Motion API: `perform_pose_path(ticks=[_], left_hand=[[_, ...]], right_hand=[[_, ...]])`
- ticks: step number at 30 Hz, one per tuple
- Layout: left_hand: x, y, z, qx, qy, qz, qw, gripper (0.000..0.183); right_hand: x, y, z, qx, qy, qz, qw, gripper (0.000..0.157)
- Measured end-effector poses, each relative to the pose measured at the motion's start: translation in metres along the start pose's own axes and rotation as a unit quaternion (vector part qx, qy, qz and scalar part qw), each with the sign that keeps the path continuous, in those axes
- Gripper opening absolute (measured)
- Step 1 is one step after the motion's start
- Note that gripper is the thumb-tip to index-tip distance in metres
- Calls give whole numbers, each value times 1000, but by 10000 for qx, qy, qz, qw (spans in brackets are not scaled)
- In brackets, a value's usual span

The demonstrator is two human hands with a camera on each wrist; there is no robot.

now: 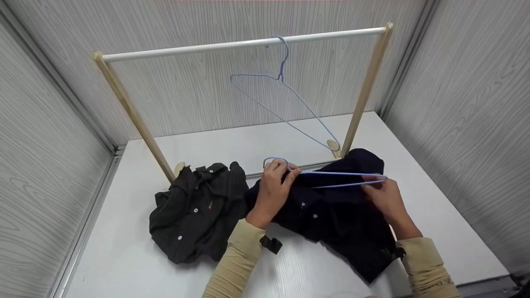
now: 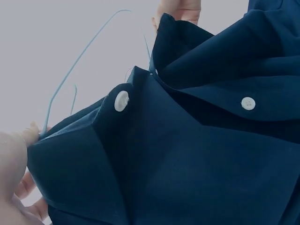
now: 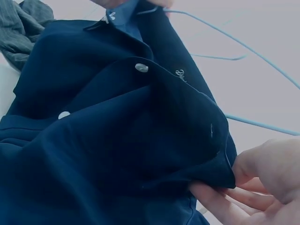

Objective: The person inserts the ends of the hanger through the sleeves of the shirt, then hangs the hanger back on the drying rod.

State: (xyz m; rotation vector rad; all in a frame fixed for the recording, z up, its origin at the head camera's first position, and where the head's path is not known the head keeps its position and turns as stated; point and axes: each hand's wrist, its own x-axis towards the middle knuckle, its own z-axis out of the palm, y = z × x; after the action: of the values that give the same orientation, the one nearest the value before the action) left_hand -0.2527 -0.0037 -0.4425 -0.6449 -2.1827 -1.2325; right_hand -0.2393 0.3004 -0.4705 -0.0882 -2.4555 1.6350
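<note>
A dark navy shirt (image 1: 327,215) with white buttons lies bunched on the table under both hands. My left hand (image 1: 273,188) grips a blue wire hanger (image 1: 343,173) close to its hook, and in the left wrist view its fingers also pinch the shirt's collar (image 2: 70,154). Near the hanger's far end is my right hand (image 1: 387,200). In the right wrist view, the right hand's thumb and fingers (image 3: 248,197) pinch the open edge of the shirt (image 3: 187,140), with the hanger wire (image 3: 262,124) passing just above. Part of the hanger's lower bar is hidden by cloth.
A second, dark grey-green shirt (image 1: 198,211) lies crumpled to the left. Behind stands a rack with a white rail (image 1: 186,50) and wooden posts (image 1: 366,89); another blue wire hanger (image 1: 306,103) hangs from the rail. Pale panel walls enclose the white table (image 1: 112,248).
</note>
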Motion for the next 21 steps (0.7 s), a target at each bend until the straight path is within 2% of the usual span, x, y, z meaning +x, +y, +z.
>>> perform_pose_path(ticks=[7,14,21], left_hand=[[1,2,-1,378,15,216,9991,16],[5,4,-1,1028,78,540,9932,17],[5,3,1,1444,-26,705,9870,19]], right_hand=[[-3,-9,-10,-51,66,-54,10000,29],[-2,-10,-21,117,-50,-109,9999,31],[-5,-21,-34,372,36,-498,9981,24]])
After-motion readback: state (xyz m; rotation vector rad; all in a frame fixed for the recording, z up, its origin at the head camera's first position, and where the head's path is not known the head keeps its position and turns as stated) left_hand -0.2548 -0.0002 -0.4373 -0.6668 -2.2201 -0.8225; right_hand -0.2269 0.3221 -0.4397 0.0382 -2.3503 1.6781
